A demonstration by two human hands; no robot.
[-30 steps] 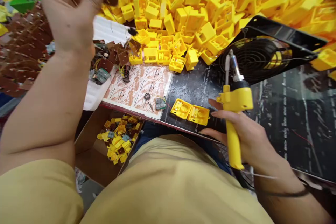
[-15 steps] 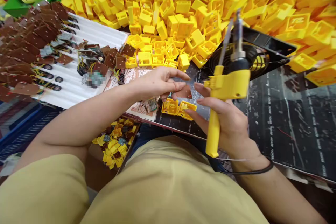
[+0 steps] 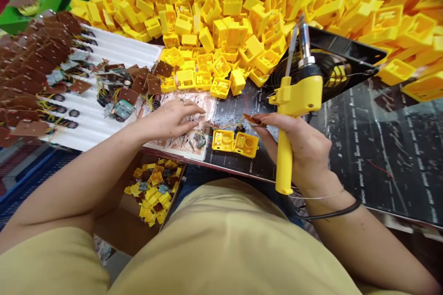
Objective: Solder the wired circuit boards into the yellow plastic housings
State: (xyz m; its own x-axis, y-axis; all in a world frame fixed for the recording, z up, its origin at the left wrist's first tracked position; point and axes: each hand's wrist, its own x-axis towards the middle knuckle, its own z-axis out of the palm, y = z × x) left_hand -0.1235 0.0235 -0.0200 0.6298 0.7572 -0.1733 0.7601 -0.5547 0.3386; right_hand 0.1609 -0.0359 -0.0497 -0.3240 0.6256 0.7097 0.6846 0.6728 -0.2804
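Note:
My right hand (image 3: 302,147) is closed around a yellow soldering gun (image 3: 285,156), its metal tip pointing up and away. The thumb and a fingertip of that hand also pinch a small brown circuit board (image 3: 254,120). Wires run from the board toward an opened yellow plastic case (image 3: 223,140), which lies in two halves on the dark bench top. Held low over a patterned paper sheet (image 3: 173,145), my left hand (image 3: 173,120) has its fingers stretched out and grips nothing. Beside its fingertips lies a small green circuit board (image 3: 200,139).
Yellow cases (image 3: 238,4) are heaped along the back. Brown boards with wired parts (image 3: 44,69) cover a white ridged tray (image 3: 114,41) at left. A black fan-like frame (image 3: 342,46) stands behind the soldering gun. Below the bench edge, a box holds yellow pieces (image 3: 155,193).
My left hand has moved left, away from the right hand, and spread its fingers. The brown board is now pinched in my right hand, which still holds the soldering gun.

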